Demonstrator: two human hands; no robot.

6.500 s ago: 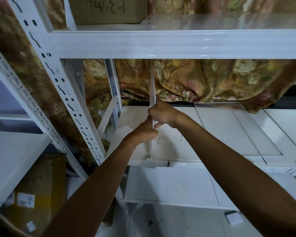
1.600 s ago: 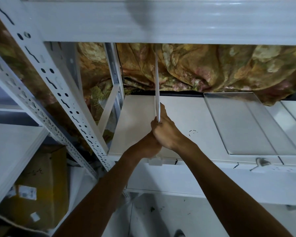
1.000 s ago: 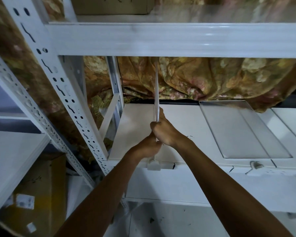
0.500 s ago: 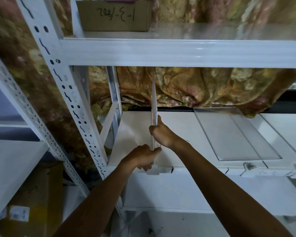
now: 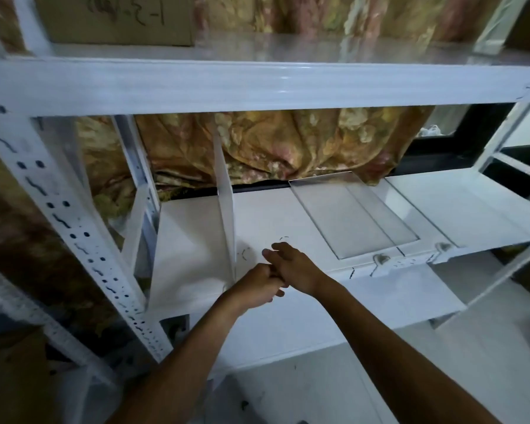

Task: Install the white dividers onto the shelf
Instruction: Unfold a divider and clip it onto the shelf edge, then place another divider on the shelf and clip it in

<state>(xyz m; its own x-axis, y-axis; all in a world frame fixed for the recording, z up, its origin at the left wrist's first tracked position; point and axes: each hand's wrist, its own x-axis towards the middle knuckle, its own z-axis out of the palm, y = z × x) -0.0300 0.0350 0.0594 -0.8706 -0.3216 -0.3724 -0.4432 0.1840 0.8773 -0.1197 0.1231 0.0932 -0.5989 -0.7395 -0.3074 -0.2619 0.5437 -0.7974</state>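
Observation:
One white divider (image 5: 224, 209) stands upright on the white shelf (image 5: 270, 215), running from the front edge to the back. Both hands are off it, just to its right near the shelf's front edge. My left hand (image 5: 257, 286) is curled into a fist close to the divider's lower front corner, with nothing visible in it. My right hand (image 5: 292, 267) lies over the left hand's knuckles with its fingers loosely spread. Two more flat dividers (image 5: 349, 218) lie on the shelf further right.
Small clips (image 5: 380, 258) sit on the shelf's front rail to the right. A perforated white post (image 5: 58, 209) rises at the left. A cardboard box (image 5: 114, 19) stands on the upper shelf, floral cloth (image 5: 288, 142) hangs behind, and a lower shelf (image 5: 364, 304) juts out below.
Both hands have let go of the upright divider and dropped to its right at the front edge. The divider stays standing by itself. The camera has swung right.

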